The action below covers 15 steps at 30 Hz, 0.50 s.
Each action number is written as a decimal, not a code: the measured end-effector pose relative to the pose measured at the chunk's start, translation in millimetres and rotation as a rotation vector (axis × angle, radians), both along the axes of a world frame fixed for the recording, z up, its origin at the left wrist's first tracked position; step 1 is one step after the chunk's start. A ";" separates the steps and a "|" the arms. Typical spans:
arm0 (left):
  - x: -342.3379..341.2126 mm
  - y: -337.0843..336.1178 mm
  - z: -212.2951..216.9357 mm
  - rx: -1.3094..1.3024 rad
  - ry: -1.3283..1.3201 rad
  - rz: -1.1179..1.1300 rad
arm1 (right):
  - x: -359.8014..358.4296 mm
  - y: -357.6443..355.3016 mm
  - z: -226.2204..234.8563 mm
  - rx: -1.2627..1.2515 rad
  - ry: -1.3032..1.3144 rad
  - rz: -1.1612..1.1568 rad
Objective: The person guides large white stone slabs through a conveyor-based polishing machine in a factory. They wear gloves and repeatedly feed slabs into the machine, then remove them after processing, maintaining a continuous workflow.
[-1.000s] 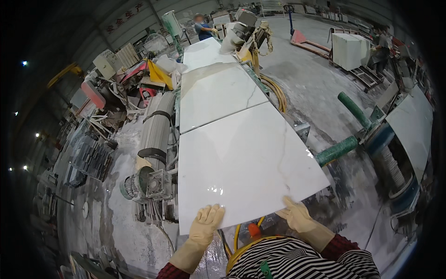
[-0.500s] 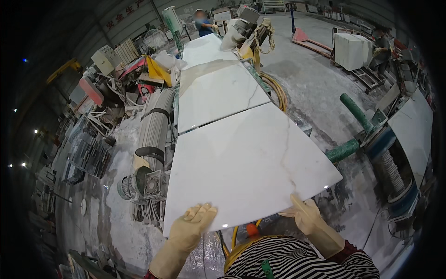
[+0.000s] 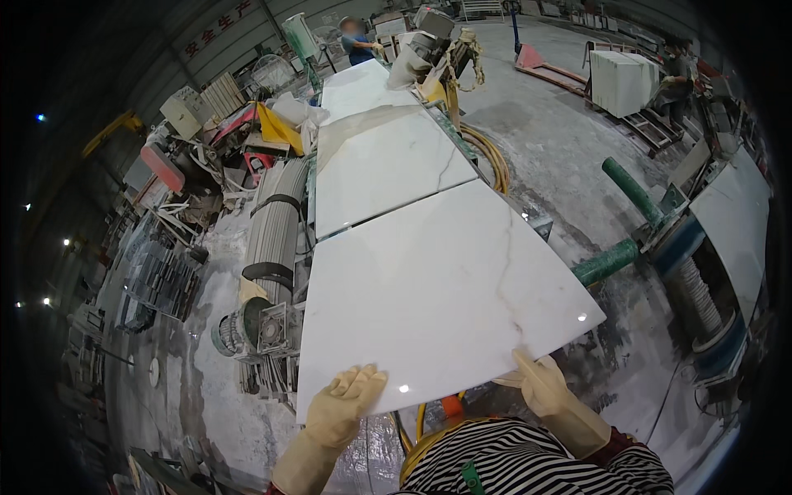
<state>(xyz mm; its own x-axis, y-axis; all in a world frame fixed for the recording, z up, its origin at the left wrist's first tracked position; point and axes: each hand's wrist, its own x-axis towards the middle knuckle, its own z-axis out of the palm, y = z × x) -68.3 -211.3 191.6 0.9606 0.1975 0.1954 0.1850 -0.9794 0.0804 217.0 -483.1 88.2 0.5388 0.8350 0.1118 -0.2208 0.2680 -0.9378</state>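
A large white marble slab (image 3: 437, 289) with thin grey veins lies in front of me, tilted clockwise. My left hand (image 3: 346, 400), in a yellow rubber glove, grips its near edge at the left corner. My right hand (image 3: 540, 381), gloved the same, holds the near edge toward the right corner, with its fingers on top of the slab. More white slabs (image 3: 388, 161) lie in a row beyond it on the line. My striped shirt (image 3: 528, 462) shows at the bottom.
A grey roller and motor (image 3: 264, 272) sit left of the slab. Green pipes (image 3: 619, 239) and another white slab (image 3: 734, 223) stand at the right. A person in blue (image 3: 359, 45) works at the far end. Yellow hoses (image 3: 487, 153) lie on the dusty floor.
The slab has slid toward me and swung clockwise, its right corner now farther right. Both hands have stayed on its near edge, the left one shifting onto the corner.
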 end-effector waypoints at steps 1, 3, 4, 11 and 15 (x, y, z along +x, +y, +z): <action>1.0 -3.1 0.0 -0.004 -0.002 0.005 | -0.4 -2.0 -4.7 0.047 -0.203 0.008; 0.9 -7.8 -3.9 0.009 -0.003 -0.002 | -3.0 -2.0 -10.2 -0.007 0.221 0.022; 1.0 -8.1 -9.0 0.030 -0.004 -0.011 | -4.2 -0.7 -11.2 -0.032 0.430 0.031; -5.0 -17.4 -62.1 0.059 0.011 -0.144 | -17.8 1.8 -46.2 -0.292 0.718 -0.148; -19.3 -16.0 -135.7 0.135 -0.050 -0.176 | -25.9 5.2 -93.8 -0.324 0.782 -0.241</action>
<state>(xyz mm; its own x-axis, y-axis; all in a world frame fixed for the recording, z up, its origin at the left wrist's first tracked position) -87.6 -227.3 55.9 0.9663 -0.0037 0.2573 0.0092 -0.9988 -0.0490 191.1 -477.9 -5.5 0.5274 0.6154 -0.5858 -0.8033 0.1366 -0.5797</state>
